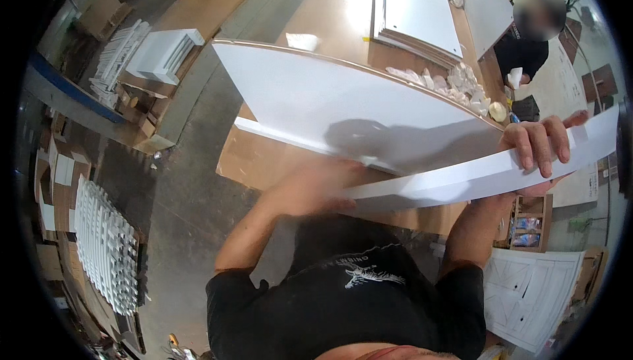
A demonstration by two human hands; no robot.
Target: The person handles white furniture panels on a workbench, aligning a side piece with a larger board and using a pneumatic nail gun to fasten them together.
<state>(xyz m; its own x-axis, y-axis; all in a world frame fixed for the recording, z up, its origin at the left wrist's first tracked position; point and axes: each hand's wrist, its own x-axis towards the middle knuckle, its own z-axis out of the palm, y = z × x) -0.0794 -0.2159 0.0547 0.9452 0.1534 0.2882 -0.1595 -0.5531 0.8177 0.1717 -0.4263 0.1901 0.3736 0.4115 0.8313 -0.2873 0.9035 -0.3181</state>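
So we've got two hands on the go here. Our right hand (pixel 537 146) is curled firmly round the right end of one white strip (pixel 455 179), long, narrow and smooth with a crisp lengthwise edge. Our left hand (pixel 313 185) is by its left end, but it's so blurred we can't tell how open it is or whether it's gripping. The strip sits up in front of us, on the near side of one big white panel (pixel 290 90), flat-faced with a brown edge, standing on edge on a brown worktable (pixel 241 159). A second white strip (pixel 280 134) runs low along the panel's near face. On the far side we see crumpled whitish wrapping (pixel 465 86), one stack of white panels (pixel 419 14) and, far right, one co-worker (pixel 524 53) in dark clothing. Over on the left there's one big pile of slim white pieces (pixel 105 248), too many to count.
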